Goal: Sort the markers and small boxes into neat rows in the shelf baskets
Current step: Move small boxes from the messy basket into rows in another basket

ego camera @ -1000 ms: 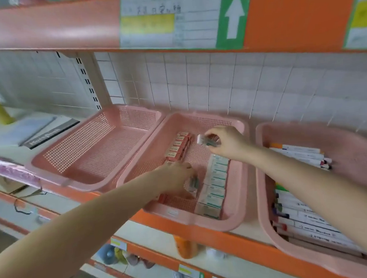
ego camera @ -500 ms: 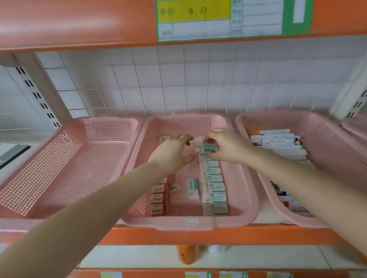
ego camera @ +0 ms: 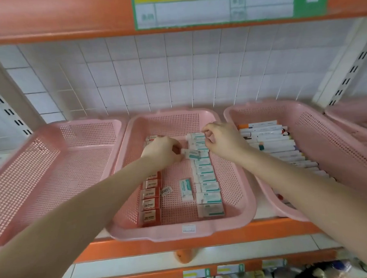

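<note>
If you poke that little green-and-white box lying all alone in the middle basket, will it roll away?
Probably not: the loose box has flat sides and lies flat, so it should slide, not roll. It looks like small cardboard, likely light and easy to nudge. The holey floor of the middle basket might snag a corner.

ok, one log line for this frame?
site: middle basket | left hand: pinches tilted teal box | right hand: far end of teal-box row, grip unclear | stray teal box: between rows

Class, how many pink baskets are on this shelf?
4: left basket, middle basket holding boxes, right basket holding markers, and a fourth basket cut off at far right.
</note>
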Demonstrator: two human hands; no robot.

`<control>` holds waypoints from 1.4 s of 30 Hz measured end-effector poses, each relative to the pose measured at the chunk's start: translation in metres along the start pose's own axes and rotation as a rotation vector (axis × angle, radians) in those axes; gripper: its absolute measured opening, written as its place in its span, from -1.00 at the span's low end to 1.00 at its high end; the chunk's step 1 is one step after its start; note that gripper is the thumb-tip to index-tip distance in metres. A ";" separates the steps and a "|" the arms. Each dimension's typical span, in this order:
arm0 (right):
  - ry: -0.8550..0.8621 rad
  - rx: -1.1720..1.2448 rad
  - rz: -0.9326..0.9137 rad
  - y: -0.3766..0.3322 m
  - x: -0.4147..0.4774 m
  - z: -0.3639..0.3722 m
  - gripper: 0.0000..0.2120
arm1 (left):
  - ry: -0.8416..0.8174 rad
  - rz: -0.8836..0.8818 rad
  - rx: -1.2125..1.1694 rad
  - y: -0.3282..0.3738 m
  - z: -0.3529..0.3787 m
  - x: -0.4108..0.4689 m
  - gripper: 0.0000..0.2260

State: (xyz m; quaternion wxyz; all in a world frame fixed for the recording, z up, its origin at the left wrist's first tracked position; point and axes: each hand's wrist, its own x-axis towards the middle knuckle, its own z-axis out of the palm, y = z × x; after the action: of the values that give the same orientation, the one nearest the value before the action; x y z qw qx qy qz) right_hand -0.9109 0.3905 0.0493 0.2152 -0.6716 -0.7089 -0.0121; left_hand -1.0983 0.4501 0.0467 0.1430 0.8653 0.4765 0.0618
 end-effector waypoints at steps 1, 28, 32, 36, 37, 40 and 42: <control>0.038 -0.001 0.019 0.002 0.000 0.002 -0.72 | -0.028 -0.004 -0.001 0.000 0.001 0.003 -0.74; 0.014 0.123 0.098 0.002 0.002 0.002 -0.79 | 0.027 0.045 0.293 0.024 0.025 0.012 -0.74; -0.005 0.112 0.095 0.001 0.002 0.002 -0.79 | -0.111 -0.019 0.236 0.016 0.004 0.013 -0.76; -0.010 0.108 0.088 0.001 0.001 0.000 -0.78 | -0.355 0.120 0.194 0.006 -0.021 -0.006 -0.68; -0.013 0.105 0.090 0.001 0.001 0.000 -0.78 | -0.422 0.149 0.167 0.007 -0.023 -0.014 -0.63; -0.021 0.077 0.095 0.001 0.001 0.000 -0.78 | -0.484 0.185 0.154 0.009 -0.013 -0.034 -0.50; -0.035 0.064 0.086 0.001 0.001 0.001 -0.78 | -0.447 0.196 0.173 0.009 -0.002 -0.042 -0.44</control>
State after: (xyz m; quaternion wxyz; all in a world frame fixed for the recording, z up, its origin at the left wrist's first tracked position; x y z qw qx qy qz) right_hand -0.9099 0.3916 0.0488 0.2244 -0.6945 -0.6829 0.0313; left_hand -1.1140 0.4106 0.0523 0.1637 0.9086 0.3502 -0.1582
